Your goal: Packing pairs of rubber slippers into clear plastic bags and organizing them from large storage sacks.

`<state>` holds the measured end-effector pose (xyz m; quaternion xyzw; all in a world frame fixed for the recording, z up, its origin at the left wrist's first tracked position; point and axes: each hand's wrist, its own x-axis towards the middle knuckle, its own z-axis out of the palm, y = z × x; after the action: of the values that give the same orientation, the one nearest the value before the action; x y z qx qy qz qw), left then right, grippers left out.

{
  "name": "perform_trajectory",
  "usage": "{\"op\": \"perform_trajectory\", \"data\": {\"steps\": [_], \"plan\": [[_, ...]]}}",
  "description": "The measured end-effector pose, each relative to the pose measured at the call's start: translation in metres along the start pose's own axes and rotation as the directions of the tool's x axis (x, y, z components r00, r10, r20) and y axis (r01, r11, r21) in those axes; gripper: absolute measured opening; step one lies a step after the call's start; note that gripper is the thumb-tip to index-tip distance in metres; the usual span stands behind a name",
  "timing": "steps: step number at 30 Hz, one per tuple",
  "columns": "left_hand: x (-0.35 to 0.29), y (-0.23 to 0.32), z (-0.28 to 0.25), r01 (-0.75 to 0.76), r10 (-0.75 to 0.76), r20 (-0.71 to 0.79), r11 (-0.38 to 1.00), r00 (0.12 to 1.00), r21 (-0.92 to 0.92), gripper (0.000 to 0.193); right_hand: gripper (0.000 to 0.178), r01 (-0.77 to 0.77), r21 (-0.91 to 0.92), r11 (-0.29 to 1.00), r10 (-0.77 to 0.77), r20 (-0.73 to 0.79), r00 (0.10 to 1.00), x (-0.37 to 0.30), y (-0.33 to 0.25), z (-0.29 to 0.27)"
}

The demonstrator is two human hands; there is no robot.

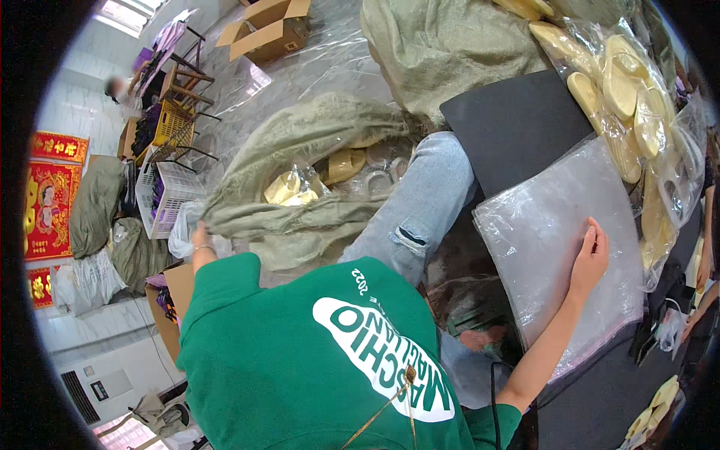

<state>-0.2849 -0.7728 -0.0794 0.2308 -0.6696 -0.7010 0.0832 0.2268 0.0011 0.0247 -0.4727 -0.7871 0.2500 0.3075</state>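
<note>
Olive woven sack (pixel 296 221), its mouth gaping, lay just to the right of the left grip (pixel 201 238), which appeared closed on the sack's gathered edge. The cloth ran to a taut point there, probably to hold the mouth wide so the inside could be seen and reached. Inside, farther right of the left grip, sat pale yellow slippers (pixel 283 187), some under clear wrapping. A leg in blue jeans (pixel 416 202) bordered the sack's right side (perhaps bracing it, though I cannot tell whether it pressed). The right grip (pixel 591 255) was loosely open, fingers slightly bent, with nothing visible in it. Beneath it, clear plastic bags (pixel 551 217) lay in a flat stack on a black worktop (pixel 517 127), likely for smoothness and easy reach. Just beyond the right grip were bagged slippers (pixel 621 90).
</note>
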Motion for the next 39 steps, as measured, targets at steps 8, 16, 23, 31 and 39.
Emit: {"op": "perform_trajectory", "data": {"steps": [8,16,23,31,39], "plan": [[-0.192,-0.077,0.22,-0.896,0.292,0.85,0.069,0.438,0.438,0.034,0.023,0.002,-0.029,1.0,-0.003,-0.015,1.0,-0.003,0.004,-0.006],[-0.265,-0.208,0.267,-0.998,-0.736,0.675,-0.046,0.062,0.041,0.04,0.023,0.033,-0.02,0.999,-0.033,-0.017,0.999,0.0,-0.006,0.005],[-0.32,-0.188,0.205,-0.864,-0.635,0.755,0.279,0.161,0.419,0.039,0.023,0.03,-0.017,0.999,-0.031,-0.041,0.999,-0.002,-0.007,-0.004],[-0.293,-0.248,0.112,-0.435,-0.393,0.884,0.769,0.255,0.468,0.044,0.022,-0.022,0.001,1.0,0.022,-0.035,0.999,-0.006,-0.007,-0.004],[-0.308,-0.174,0.123,-0.465,-0.324,0.721,0.59,0.612,0.66,0.052,0.022,-0.047,0.019,0.999,0.046,0.015,0.999,-0.003,-0.011,-0.003]]}}
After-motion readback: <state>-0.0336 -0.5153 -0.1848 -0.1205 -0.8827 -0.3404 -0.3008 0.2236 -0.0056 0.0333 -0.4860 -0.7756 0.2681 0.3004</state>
